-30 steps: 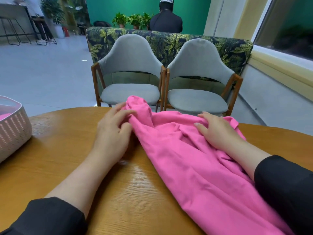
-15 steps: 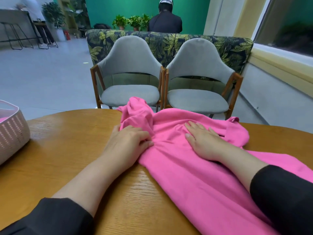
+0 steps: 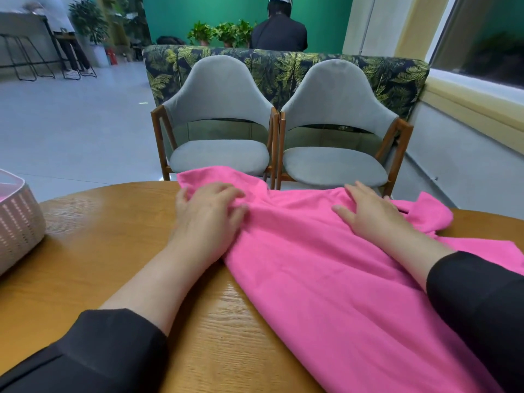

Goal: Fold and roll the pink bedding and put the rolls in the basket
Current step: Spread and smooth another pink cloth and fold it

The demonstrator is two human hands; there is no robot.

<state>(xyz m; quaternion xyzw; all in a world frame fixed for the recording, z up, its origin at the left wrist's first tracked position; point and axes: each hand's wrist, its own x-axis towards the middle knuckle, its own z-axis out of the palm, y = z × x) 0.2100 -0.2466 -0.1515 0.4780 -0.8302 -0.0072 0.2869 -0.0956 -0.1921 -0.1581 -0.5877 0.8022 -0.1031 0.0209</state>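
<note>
A pink sheet of bedding (image 3: 326, 273) lies spread across the round wooden table (image 3: 93, 268), running from the far edge down to the lower right. My left hand (image 3: 207, 217) rests on its far left corner, fingers lightly bent and pressing the cloth to the table. My right hand (image 3: 368, 214) lies flat on the far right part, fingers straight and spread. A pale woven basket (image 3: 19, 228) stands at the left edge, with something pink inside its rim.
Two grey chairs (image 3: 221, 131) (image 3: 337, 137) with wooden frames stand just beyond the table's far edge, backed by a leaf-patterned sofa (image 3: 283, 66). A person (image 3: 279, 29) sits behind it. A wall and window ledge run along the right.
Both hands slid apart toward the far edge, flattening the bunched-up top of the pink bedding. The raised fold by my left hand is now spread flat.
</note>
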